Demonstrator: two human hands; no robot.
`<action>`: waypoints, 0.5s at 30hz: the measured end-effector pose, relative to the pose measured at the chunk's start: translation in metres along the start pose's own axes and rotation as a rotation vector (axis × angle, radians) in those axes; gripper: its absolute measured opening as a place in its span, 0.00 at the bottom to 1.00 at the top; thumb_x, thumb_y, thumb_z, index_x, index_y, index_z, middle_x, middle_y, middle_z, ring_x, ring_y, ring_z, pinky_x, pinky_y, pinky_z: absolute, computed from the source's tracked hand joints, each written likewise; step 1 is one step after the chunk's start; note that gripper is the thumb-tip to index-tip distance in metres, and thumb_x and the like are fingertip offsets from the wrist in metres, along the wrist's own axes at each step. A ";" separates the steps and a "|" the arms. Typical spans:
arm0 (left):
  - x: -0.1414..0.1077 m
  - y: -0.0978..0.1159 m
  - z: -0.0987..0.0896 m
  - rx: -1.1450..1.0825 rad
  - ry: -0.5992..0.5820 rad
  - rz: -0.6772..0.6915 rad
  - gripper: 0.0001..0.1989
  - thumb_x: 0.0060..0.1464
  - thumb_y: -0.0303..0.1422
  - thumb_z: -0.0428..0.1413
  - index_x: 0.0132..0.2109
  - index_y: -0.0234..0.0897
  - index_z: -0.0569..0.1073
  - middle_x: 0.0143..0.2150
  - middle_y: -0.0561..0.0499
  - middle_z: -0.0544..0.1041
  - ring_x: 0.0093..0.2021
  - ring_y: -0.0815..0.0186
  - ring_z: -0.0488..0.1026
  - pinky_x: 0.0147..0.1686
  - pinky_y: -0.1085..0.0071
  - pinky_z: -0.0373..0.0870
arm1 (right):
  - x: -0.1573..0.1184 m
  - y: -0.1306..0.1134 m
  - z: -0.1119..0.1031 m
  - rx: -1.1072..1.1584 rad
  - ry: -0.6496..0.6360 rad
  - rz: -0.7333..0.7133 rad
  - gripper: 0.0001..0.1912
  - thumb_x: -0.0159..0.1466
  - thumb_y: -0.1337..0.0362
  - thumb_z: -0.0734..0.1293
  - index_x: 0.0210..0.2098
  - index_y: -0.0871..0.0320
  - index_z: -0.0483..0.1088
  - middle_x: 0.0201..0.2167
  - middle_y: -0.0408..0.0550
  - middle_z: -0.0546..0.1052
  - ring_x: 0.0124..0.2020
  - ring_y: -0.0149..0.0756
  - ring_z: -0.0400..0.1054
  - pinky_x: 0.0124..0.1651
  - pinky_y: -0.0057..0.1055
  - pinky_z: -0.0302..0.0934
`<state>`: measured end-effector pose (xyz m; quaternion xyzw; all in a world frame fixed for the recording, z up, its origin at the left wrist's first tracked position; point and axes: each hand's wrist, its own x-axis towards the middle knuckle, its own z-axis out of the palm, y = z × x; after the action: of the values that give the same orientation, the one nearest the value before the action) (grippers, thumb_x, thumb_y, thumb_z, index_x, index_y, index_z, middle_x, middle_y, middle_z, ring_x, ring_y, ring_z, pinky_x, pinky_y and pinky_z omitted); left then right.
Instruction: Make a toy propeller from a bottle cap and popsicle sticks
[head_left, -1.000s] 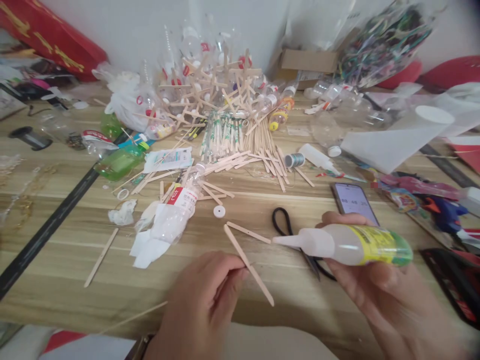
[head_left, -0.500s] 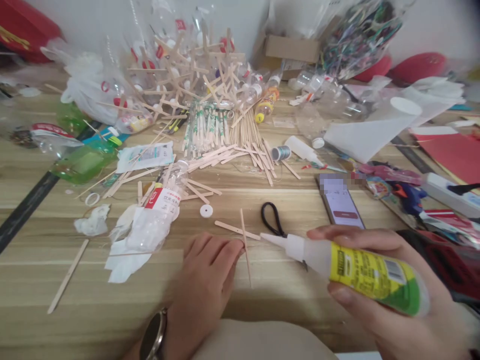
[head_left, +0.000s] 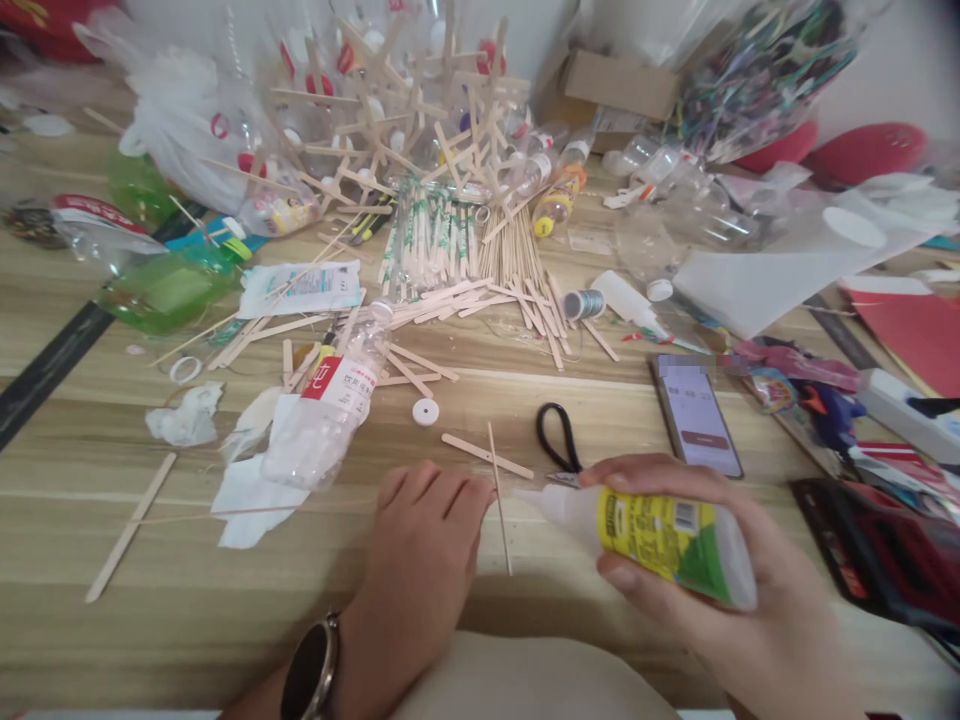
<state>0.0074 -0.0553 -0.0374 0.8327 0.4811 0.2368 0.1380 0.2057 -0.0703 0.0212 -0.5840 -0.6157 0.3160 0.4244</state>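
Note:
My left hand (head_left: 431, 540), a watch on its wrist, has its fingers curled at the lower middle. Its fingertips pinch a thin wooden stick (head_left: 504, 520) that stands on edge. Behind that stick a flat wooden stick (head_left: 469, 446) lies on the table. My right hand (head_left: 697, 570) is wrapped round a glue bottle (head_left: 652, 540) with a yellow and green label. The white nozzle points left, its tip close to the pinched stick. A black loop handle (head_left: 556, 435) lies just behind the bottle.
A clear bottle (head_left: 330, 400) lies left of centre near a small white disc (head_left: 425, 411). A phone (head_left: 697, 415) rests at the right. Farther back are piled wooden sticks (head_left: 465, 300), a green bottle (head_left: 176, 285), a thread spool (head_left: 583, 304) and a cardboard box (head_left: 619, 85).
The glue bottle in my right hand has moved left, its nozzle nearer to the pinched stick and slightly lower. The view has shifted a little. My left hand keeps its hold.

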 end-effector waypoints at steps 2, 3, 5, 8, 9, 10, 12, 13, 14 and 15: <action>-0.001 -0.001 0.005 0.052 -0.116 -0.045 0.10 0.61 0.21 0.50 0.38 0.35 0.75 0.34 0.48 0.76 0.35 0.58 0.68 0.35 0.61 0.63 | 0.002 0.007 0.001 -0.033 -0.025 0.009 0.14 0.55 0.58 0.75 0.40 0.45 0.72 0.39 0.47 0.79 0.40 0.44 0.74 0.42 0.38 0.69; 0.000 -0.001 0.008 0.075 -0.176 -0.072 0.11 0.61 0.21 0.50 0.37 0.34 0.76 0.34 0.47 0.76 0.36 0.57 0.69 0.35 0.61 0.65 | 0.003 0.011 0.001 -0.044 -0.033 0.009 0.14 0.55 0.58 0.75 0.40 0.45 0.72 0.39 0.46 0.79 0.40 0.43 0.74 0.42 0.37 0.69; 0.007 -0.002 0.009 0.105 -0.262 -0.112 0.11 0.60 0.20 0.51 0.34 0.34 0.76 0.34 0.46 0.75 0.36 0.58 0.69 0.35 0.61 0.68 | 0.002 0.018 0.003 -0.058 -0.026 0.018 0.13 0.56 0.58 0.74 0.40 0.47 0.72 0.39 0.46 0.79 0.39 0.42 0.74 0.41 0.36 0.70; 0.013 -0.005 0.006 0.121 -0.267 -0.138 0.11 0.61 0.22 0.51 0.33 0.34 0.76 0.33 0.46 0.74 0.36 0.56 0.70 0.35 0.58 0.71 | 0.000 0.023 0.006 -0.067 -0.005 0.045 0.12 0.56 0.58 0.73 0.39 0.49 0.72 0.38 0.45 0.79 0.39 0.42 0.74 0.41 0.35 0.69; 0.008 -0.007 0.006 0.098 -0.253 -0.149 0.11 0.61 0.23 0.51 0.35 0.33 0.76 0.34 0.45 0.75 0.37 0.55 0.70 0.37 0.56 0.72 | -0.002 0.023 0.007 -0.069 0.001 0.058 0.11 0.56 0.59 0.73 0.39 0.49 0.72 0.38 0.45 0.79 0.39 0.41 0.74 0.41 0.35 0.69; -0.005 -0.009 0.007 0.073 -0.222 -0.161 0.10 0.62 0.24 0.50 0.38 0.33 0.77 0.36 0.43 0.75 0.39 0.53 0.71 0.39 0.53 0.72 | -0.002 0.023 0.009 -0.066 0.007 0.071 0.11 0.57 0.59 0.72 0.39 0.49 0.72 0.38 0.45 0.79 0.39 0.41 0.74 0.41 0.35 0.69; -0.055 -0.013 0.017 -0.129 -0.219 -0.177 0.12 0.65 0.27 0.48 0.47 0.39 0.75 0.46 0.45 0.76 0.47 0.55 0.71 0.48 0.54 0.71 | -0.004 0.023 0.010 -0.055 0.007 0.084 0.11 0.57 0.60 0.72 0.39 0.49 0.71 0.38 0.44 0.79 0.39 0.40 0.74 0.40 0.33 0.69; -0.091 -0.015 0.027 -0.224 -0.185 -0.164 0.13 0.66 0.30 0.47 0.51 0.44 0.74 0.50 0.46 0.75 0.50 0.57 0.70 0.50 0.56 0.71 | -0.004 0.024 0.011 -0.049 0.004 0.091 0.11 0.57 0.60 0.72 0.39 0.48 0.71 0.38 0.44 0.79 0.39 0.40 0.74 0.40 0.33 0.68; -0.132 -0.015 0.038 -0.263 -0.141 -0.167 0.12 0.66 0.33 0.47 0.52 0.46 0.73 0.53 0.46 0.73 0.51 0.58 0.70 0.50 0.57 0.72 | -0.004 0.024 0.011 -0.044 0.001 0.095 0.11 0.57 0.60 0.72 0.39 0.48 0.71 0.38 0.44 0.79 0.39 0.40 0.74 0.39 0.33 0.68; -0.175 -0.015 0.051 -0.297 -0.123 -0.166 0.12 0.66 0.36 0.48 0.53 0.48 0.72 0.55 0.46 0.72 0.51 0.59 0.70 0.48 0.58 0.73 | -0.004 0.025 0.011 -0.038 -0.003 0.099 0.11 0.56 0.60 0.72 0.39 0.49 0.71 0.38 0.44 0.79 0.39 0.40 0.74 0.40 0.33 0.68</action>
<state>-0.0513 -0.1990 -0.1332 0.7735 0.4987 0.2417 0.3074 0.2066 -0.0698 -0.0060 -0.6212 -0.5927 0.3256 0.3960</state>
